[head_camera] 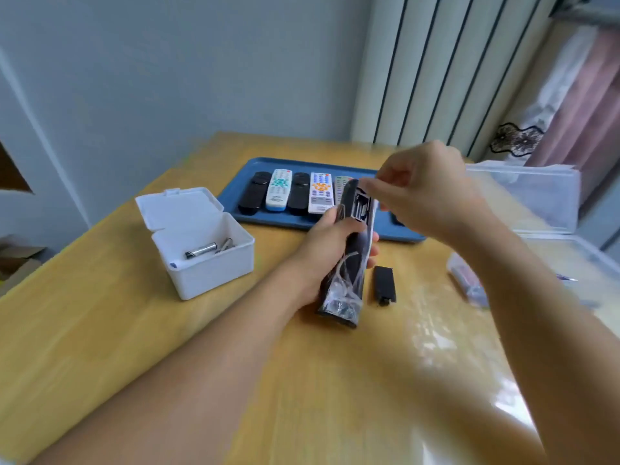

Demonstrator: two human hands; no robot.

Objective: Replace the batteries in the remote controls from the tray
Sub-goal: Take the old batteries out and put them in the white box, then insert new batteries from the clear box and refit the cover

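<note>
risk sits mid-frame: left hand (330, 236) grips the black plastic-wrapped remote control (349, 256) upright; right hand (426, 193) pinches something unclear at its open bay; loose wrap could snag, tipping it

Black remote (349, 250): plastic-wrapped, upright, battery bay open. Battery cover (384, 285): flat at its 3 o'clock. Blue tray (406, 233): five remotes, 12 o'clock.
</note>
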